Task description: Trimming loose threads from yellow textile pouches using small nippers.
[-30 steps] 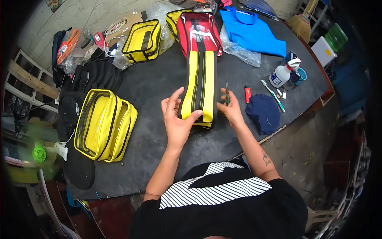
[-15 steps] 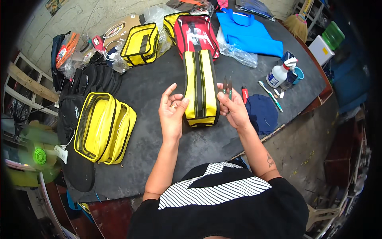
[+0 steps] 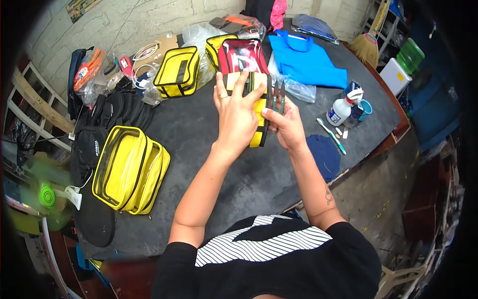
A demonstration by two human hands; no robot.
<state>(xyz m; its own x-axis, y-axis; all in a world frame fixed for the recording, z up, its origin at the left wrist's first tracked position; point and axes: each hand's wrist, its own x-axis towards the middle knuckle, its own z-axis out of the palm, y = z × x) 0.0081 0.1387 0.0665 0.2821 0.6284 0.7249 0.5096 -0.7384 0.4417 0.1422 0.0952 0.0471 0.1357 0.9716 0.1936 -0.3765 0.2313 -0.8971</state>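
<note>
A yellow zip bag with black trim (image 3: 259,107) stands on the table in front of me, its striped top facing up. My left hand (image 3: 238,110) lies across the top of this bag with fingers spread, covering much of its left side. At the bag's right side, my right hand (image 3: 286,122) has its fingers closed around thread snips (image 3: 280,99), whose dark blades point away from me. The right thumb rests by the bag's edge. Directly behind stands a red bag with a clear panel (image 3: 244,56).
More yellow clear-panel bags (image 3: 119,169) stand at the left, beside black bags (image 3: 122,104). Another yellow bag (image 3: 177,72) is farther back. A blue tote bag (image 3: 311,62) lies at the far right. Nearer are a spray bottle (image 3: 341,109), a toothbrush (image 3: 331,134) and dark blue cloth (image 3: 323,157).
My left hand has moved from the yellow bag's left side onto its top, fingers spreading across it. The right hand still holds the snips. The view has shifted slightly.
</note>
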